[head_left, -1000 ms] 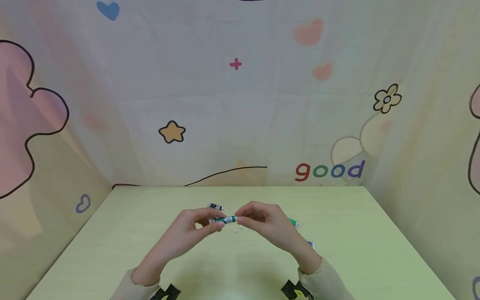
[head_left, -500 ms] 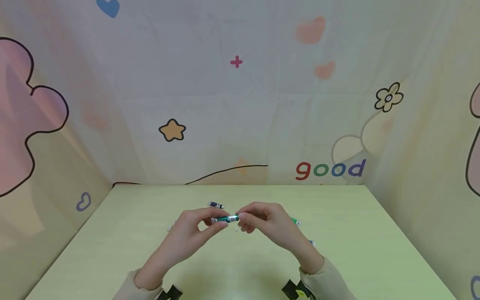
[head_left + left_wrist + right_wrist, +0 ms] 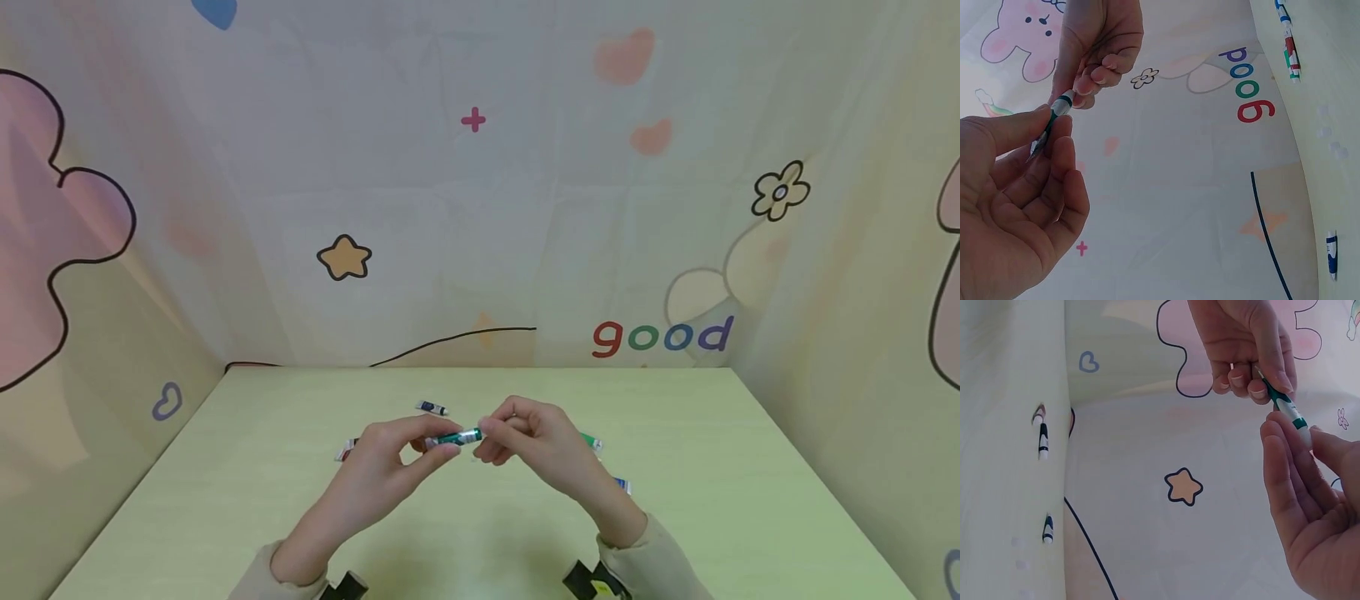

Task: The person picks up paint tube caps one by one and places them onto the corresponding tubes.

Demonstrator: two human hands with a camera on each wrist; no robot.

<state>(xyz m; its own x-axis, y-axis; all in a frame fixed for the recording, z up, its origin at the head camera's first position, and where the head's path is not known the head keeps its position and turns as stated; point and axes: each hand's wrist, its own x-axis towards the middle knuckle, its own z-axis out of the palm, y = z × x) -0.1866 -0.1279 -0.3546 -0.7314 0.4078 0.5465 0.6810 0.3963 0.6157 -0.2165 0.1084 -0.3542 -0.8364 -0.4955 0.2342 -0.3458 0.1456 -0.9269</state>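
Observation:
A small green-and-white paint tube (image 3: 459,437) is held up over the table in front of the body. My left hand (image 3: 397,458) pinches its body between thumb and forefinger. In the left wrist view the other fingers of the left hand (image 3: 1029,206) curl loosely below the tube. My right hand (image 3: 536,437) has thumb and forefinger at the tube's white tip. In the right wrist view that white tip (image 3: 1305,436) sits between the right hand's (image 3: 1322,525) thumb and fingers.
On the table (image 3: 450,533) lie a dark blue tube (image 3: 432,407) at the back, a red-marked tube (image 3: 346,450) partly behind the left hand, a green tube (image 3: 592,442) and a blue tube (image 3: 622,485) by the right wrist. Small white pieces (image 3: 1324,132) lie mid-table. A printed cloth stands behind.
Both hands and the green tube have shifted slightly to the right. The right hand's lower fingers have come into view under the thumb. More of the red-marked tube shows beside the left hand.

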